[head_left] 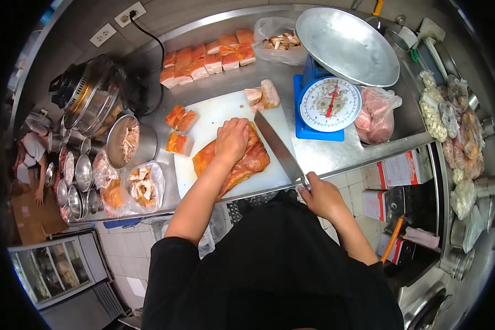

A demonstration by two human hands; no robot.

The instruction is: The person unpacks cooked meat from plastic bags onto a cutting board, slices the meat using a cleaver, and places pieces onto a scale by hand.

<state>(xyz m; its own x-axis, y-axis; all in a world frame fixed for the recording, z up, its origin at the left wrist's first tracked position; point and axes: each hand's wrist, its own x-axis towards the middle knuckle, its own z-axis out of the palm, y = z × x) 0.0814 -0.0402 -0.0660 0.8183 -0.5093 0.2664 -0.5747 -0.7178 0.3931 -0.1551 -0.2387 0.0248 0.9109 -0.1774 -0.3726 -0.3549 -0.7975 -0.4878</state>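
A large slab of browned pork belly (256, 159) lies on a white cutting board (280, 129). My left hand (232, 142) rests on top of the slab, its fingers together and bent over the meat, holding it against the board. In my right hand (323, 196) is the handle of a broad kitchen knife (280, 147). The blade points up and left, beside the slab's right side; I cannot tell whether it touches the meat. Left of the slab, cut pork belly chunks (180, 119) sit at the board's edge. Paler meat pieces (264, 96) lie at the board's top right.
Rows of pork blocks (209, 58) line the counter's back. A blue dial scale (330, 104) with a metal pan (347, 47) stands right of the board, near bagged raw meat (377, 115). At left are a metal pot (131, 142) and a bag of pieces (144, 187). Another person's arm (40, 179) shows far left.
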